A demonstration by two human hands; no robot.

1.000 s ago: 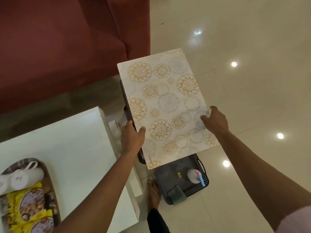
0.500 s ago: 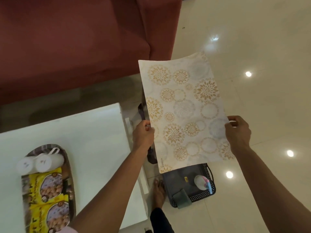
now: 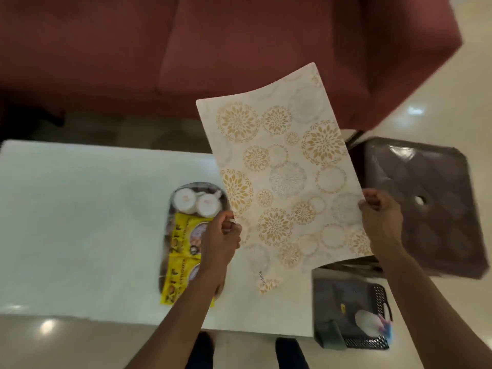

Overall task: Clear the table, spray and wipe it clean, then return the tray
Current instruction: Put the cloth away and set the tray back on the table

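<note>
Over the right end of the white bench [image 3: 80,222] you're holding a floppy patterned mat [image 3: 287,177] up in the air, tilted, with its far edge curling toward the red sofa [image 3: 239,49]. Your left hand [image 3: 221,241] has its fingers curled in, pinching the mat's left edge, and your right hand [image 3: 380,222] pinches the right edge near the lower corner the same way. The mat's near corner hangs just above the bench top, close to the right edge.

On the bench, just left of your left hand, sits the oval tray [image 3: 170,235] with two white cups [image 3: 197,205] at its far end and yellow snack packs [image 3: 178,262] spilling past its near rim. Left of the tray the bench top is bare white all the way to its edge.

Off the bench's right end there's a dark stool [image 3: 426,209], and on the floor nearer you a black basket [image 3: 354,312] with a grey cloth [image 3: 330,336] and what looks like a spray bottle [image 3: 372,326], though it's blurry. Pale tile floor [image 3: 452,89] lies to the right.
</note>
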